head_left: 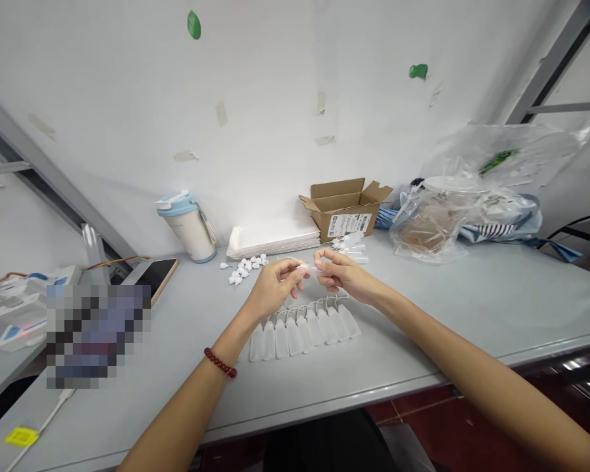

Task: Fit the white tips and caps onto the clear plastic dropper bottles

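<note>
Bright, cool-white light spreads evenly over the wall [275,65] and the grey tabletop [432,314], leaving only soft, faint shading around my left hand [275,282] and right hand [341,272]. The dark red floor [423,401] toward the lower right is dimmer, with white glare streaks near the frame's edge. At right, the plastic bag [425,226] catches pale highlights. The wide lens stretches my forearms [187,400] toward the bottom corners. A pixelated patch [96,334] (coarse purple and grey blocks) hides detail at left. Mid-frame, the small clear piece [313,269] I'm holding looks soft and washed out.
</note>
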